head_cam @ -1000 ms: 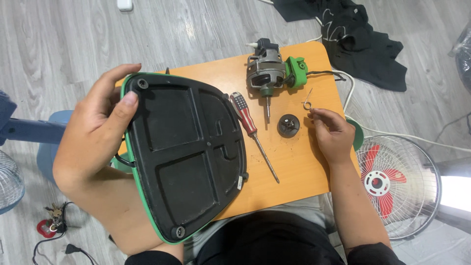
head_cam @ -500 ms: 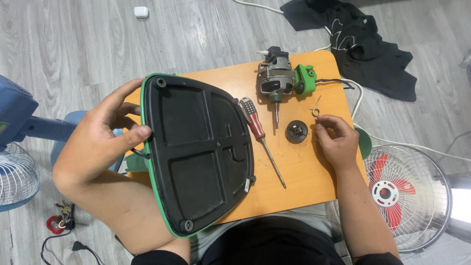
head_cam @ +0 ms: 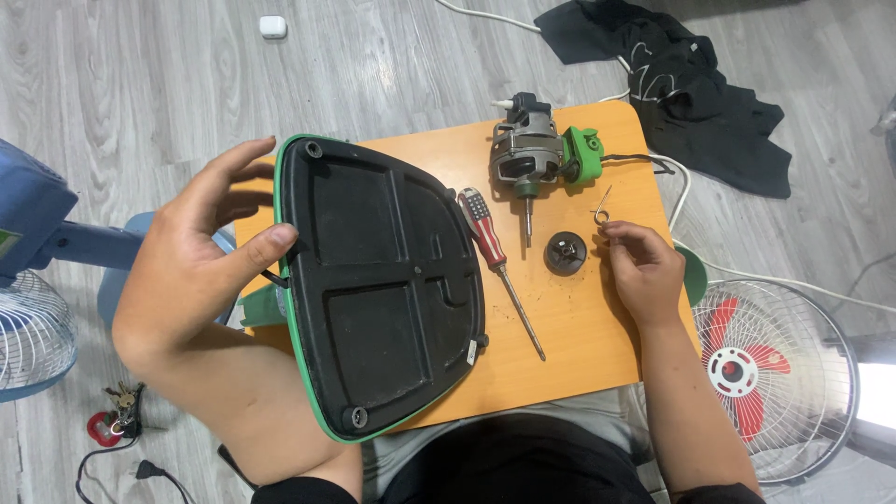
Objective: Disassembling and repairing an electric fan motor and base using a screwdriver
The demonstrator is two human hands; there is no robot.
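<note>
My left hand (head_cam: 191, 271) grips the left edge of a black fan base plate with a green rim (head_cam: 378, 289), thumb pressed on its underside, held tilted over the small orange table (head_cam: 579, 345). My right hand (head_cam: 642, 266) rests on the table's right side and pinches a small metal pin with a ring end (head_cam: 602, 207). Just left of that hand lies a black round knob (head_cam: 566, 252). A red-handled screwdriver (head_cam: 495, 261) lies beside the plate. A fan motor with a green housing (head_cam: 541, 154) sits at the table's far edge, shaft pointing toward me.
A fan head with red blades and wire guard (head_cam: 761, 373) lies on the floor at right. Black cloth (head_cam: 681, 84) and white cable lie beyond the table. A blue fan (head_cam: 33, 271) stands at left, with keys (head_cam: 117, 411) and a plug on the floor.
The view has shifted so the table sits further right. My left hand keeps holding the base plate; my right hand still holds the small pin near the knob.
</note>
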